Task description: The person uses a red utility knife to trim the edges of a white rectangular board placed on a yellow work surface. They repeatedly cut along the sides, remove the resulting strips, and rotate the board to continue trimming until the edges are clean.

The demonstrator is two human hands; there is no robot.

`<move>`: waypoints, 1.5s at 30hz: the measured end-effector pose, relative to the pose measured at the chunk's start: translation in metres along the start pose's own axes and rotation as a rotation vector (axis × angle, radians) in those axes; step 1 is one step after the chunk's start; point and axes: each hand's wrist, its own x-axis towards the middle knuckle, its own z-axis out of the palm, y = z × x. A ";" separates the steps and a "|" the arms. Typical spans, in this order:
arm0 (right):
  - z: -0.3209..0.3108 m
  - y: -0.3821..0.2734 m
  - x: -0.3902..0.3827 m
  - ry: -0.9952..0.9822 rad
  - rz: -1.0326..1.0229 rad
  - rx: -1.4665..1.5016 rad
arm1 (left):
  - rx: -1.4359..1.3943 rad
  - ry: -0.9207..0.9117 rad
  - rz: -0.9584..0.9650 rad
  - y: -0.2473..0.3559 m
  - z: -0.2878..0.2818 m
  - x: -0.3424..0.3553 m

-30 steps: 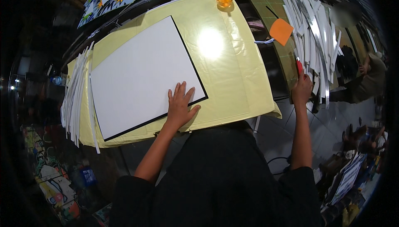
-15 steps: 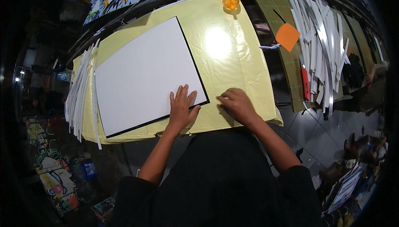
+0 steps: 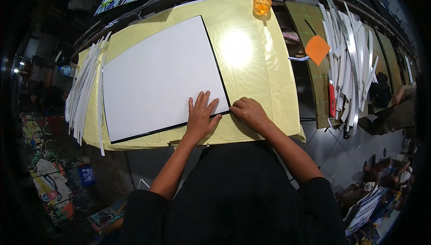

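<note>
A large white board with black edging along its near and right sides lies flat on a yellow plastic-covered table. My left hand rests palm down near the board's near right corner, fingers spread. At that same corner is my right hand, its fingertips pinched together against the black edge. Whatever may be between those fingertips is too small to make out.
Long white strips lie along the table's left edge. An orange spray bottle stands at the far edge. To the right are an orange scraper, a red cutter, a pile of white strips and another person's arm.
My right hand has moved left, from beside the board to its near right corner, and touches it. My left hand stays flat on the board. The whole view has shifted slightly.
</note>
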 end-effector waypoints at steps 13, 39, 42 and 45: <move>0.006 -0.001 0.004 -0.094 -0.036 -0.134 | 0.008 -0.003 0.007 0.000 -0.002 -0.001; -0.014 0.032 0.044 0.120 0.110 0.054 | 0.008 -0.016 -0.005 -0.001 0.001 0.000; -0.034 0.053 0.079 0.245 0.097 -0.022 | 0.037 -0.006 -0.010 0.001 -0.002 -0.002; -0.068 0.071 0.121 0.341 0.095 -0.099 | 0.033 -0.074 -0.061 0.003 -0.006 -0.001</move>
